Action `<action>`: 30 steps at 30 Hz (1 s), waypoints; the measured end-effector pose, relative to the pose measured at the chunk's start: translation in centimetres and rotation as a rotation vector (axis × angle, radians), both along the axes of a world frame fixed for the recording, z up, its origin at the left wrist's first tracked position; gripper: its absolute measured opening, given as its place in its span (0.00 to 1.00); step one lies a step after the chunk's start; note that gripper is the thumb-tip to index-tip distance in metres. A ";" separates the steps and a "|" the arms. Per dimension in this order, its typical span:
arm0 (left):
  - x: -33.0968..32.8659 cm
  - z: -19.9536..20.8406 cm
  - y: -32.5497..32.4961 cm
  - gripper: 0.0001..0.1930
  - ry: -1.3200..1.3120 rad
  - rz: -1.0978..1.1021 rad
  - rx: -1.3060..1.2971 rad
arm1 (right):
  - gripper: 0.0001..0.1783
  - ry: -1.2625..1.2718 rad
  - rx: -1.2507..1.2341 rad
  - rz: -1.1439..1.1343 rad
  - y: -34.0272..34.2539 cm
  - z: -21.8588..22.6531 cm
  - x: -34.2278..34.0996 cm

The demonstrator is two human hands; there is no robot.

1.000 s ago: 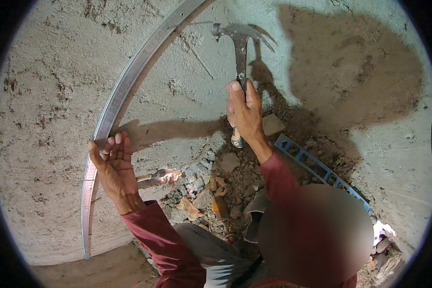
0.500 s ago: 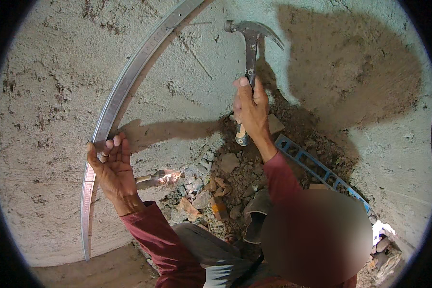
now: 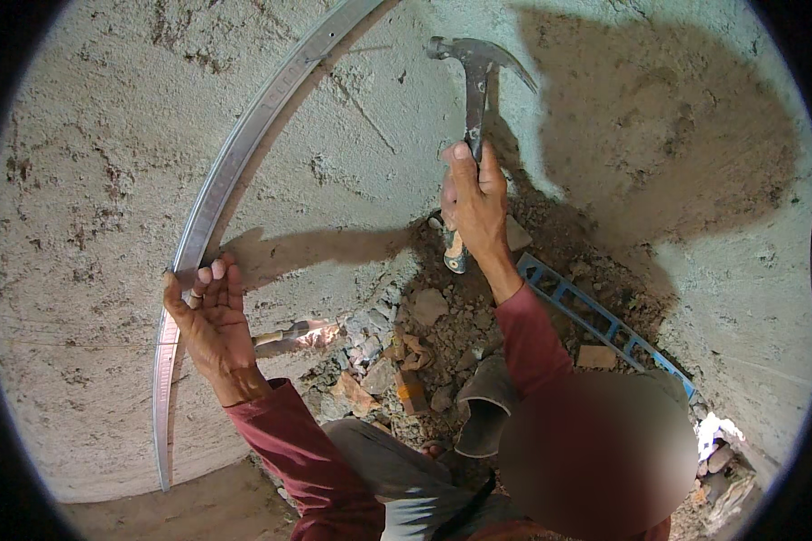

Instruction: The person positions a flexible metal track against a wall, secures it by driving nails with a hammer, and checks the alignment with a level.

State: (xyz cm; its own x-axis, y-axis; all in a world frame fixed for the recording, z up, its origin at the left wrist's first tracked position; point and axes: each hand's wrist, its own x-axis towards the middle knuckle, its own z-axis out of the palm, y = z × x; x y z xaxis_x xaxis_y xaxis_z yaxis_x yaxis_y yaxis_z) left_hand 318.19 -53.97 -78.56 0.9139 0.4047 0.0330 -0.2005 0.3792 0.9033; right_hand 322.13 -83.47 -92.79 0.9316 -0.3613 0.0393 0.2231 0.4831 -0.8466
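Claw hammer [image 3: 475, 99] at upper centre has shifted slightly rightward, the right hand [image 3: 478, 203] clamped mid-handle, perhaps for control. At left, the left hand [image 3: 221, 338] pinches a long metal straightedge [image 3: 215, 189], likely steadying it against the rough wall [image 3: 99, 234]. Its upper end is cut off; a blurred disc [image 3: 600, 460] hides the lower right.

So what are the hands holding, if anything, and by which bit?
The right hand grips a claw hammer around its handle. The left hand holds a metal strip partway along, between thumb and fingers.
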 end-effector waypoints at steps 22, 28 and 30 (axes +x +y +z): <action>-0.6 0.7 -2.2 0.24 0.024 0.111 0.219 | 0.15 -0.102 0.069 0.010 3.0 3.7 0.1; -0.6 0.3 -2.1 0.22 0.016 0.095 0.270 | 0.14 -0.152 -0.029 -0.043 3.5 2.6 1.3; -0.6 0.0 -1.7 0.22 0.012 0.091 0.280 | 0.13 -0.192 -0.014 -0.085 3.9 2.3 1.1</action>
